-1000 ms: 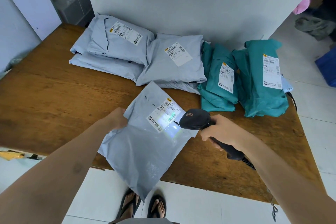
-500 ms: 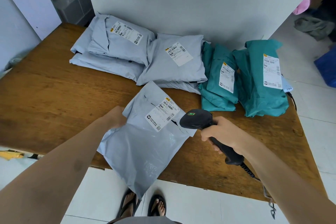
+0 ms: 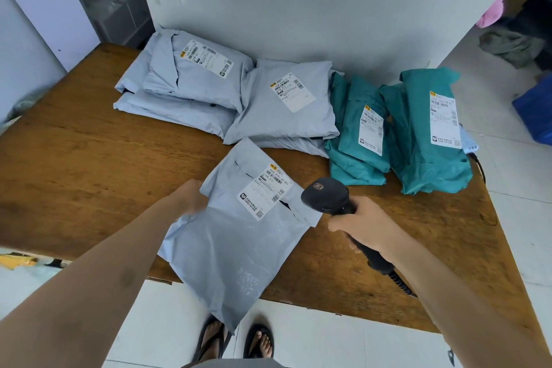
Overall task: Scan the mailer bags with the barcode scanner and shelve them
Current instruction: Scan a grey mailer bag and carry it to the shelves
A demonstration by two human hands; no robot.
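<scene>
I see bare wood across the left half of the table (image 3: pixel 68 158), open right up to its near edge. My left hand (image 3: pixel 191 199) grips the left edge of a grey mailer bag (image 3: pixel 233 248), which overhangs that near edge (its lower corner hangs above the floor tiles (image 3: pixel 167 323)). Just right of its label (image 3: pixel 264 194), my right hand (image 3: pixel 363 224) is wrapped round the barcode scanner (image 3: pixel 327 196). Behind, grey bags (image 3: pixel 194 84) and teal bags (image 3: pixel 424 134) lie along the wall (image 3: pixel 298 9).
</scene>
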